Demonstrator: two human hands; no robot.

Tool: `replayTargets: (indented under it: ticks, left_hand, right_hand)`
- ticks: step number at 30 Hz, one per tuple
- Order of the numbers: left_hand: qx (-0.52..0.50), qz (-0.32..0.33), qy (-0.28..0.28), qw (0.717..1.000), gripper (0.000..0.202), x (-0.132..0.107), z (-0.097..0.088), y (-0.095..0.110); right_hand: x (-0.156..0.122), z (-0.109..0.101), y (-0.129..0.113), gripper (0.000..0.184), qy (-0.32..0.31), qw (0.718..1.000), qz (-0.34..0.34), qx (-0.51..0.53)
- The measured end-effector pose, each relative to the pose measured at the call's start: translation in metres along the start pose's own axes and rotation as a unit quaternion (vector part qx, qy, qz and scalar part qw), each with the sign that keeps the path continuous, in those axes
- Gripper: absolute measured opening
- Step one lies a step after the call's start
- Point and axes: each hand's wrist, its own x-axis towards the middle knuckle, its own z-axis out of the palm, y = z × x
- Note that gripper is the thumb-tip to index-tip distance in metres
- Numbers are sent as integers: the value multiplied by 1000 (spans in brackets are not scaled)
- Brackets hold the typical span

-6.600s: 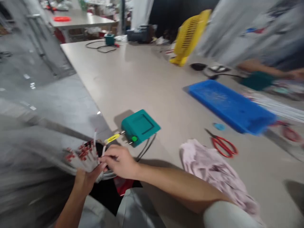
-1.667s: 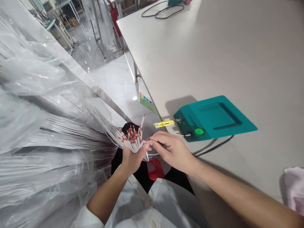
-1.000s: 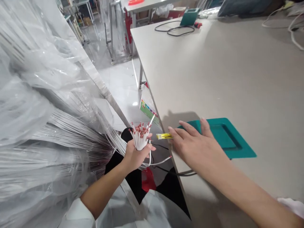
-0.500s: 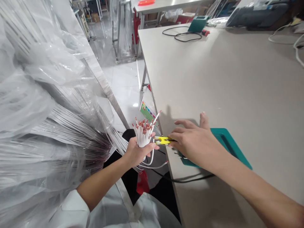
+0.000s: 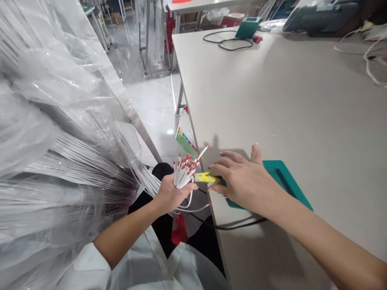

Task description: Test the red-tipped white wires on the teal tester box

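Observation:
My left hand (image 5: 173,194) is closed around a bundle of white wires (image 5: 183,177) with reddish-copper tips pointing up. One wire stands higher than the others, and a few loose ends hang below the fist. My right hand (image 5: 242,177) is palm down over the table edge, its outer fingers spread. Its thumb and index finger are on either side of a small yellow tool (image 5: 205,177), whose pale end reaches the bundle; its exact kind is unclear. Beneath that hand is a green tray-like device (image 5: 287,177), partly covered.
Plastic-wrapped bundles of white wires (image 5: 84,165) hang on a rack at the left. A black cable (image 5: 232,228) trails over the table edge (image 5: 193,133). Farther back on the table (image 5: 272,92) stands another green device (image 5: 248,27) with a coiled cord. A printed bag (image 5: 185,137) hangs below the edge.
My right thumb and index finger have moved farther apart around the yellow tool and forward along it. The wire bundle leans more to the right. The view has shifted slightly.

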Motion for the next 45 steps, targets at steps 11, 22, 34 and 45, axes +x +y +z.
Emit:
replayTargets:
  ticks: [11,22,34,45]
  left_hand:
    - [-7,16,18,1000,34,-5,-6,-6]
    - [-19,1,3,1000,13,-25,-27,6]
    - [57,71,-80,993,7,-33,-45,-11]
    - [21,-16,2,1000,22,-24,-50,-5]
  right_hand:
    - [-3,9,1,45,24,999,-7,-24]
    - [-6,-6,-47,19,193,974,-106,48]
    - [11,11,-69,24,96,980,-171,30]
    - [3,1,-73,15,144,948,-15,283]
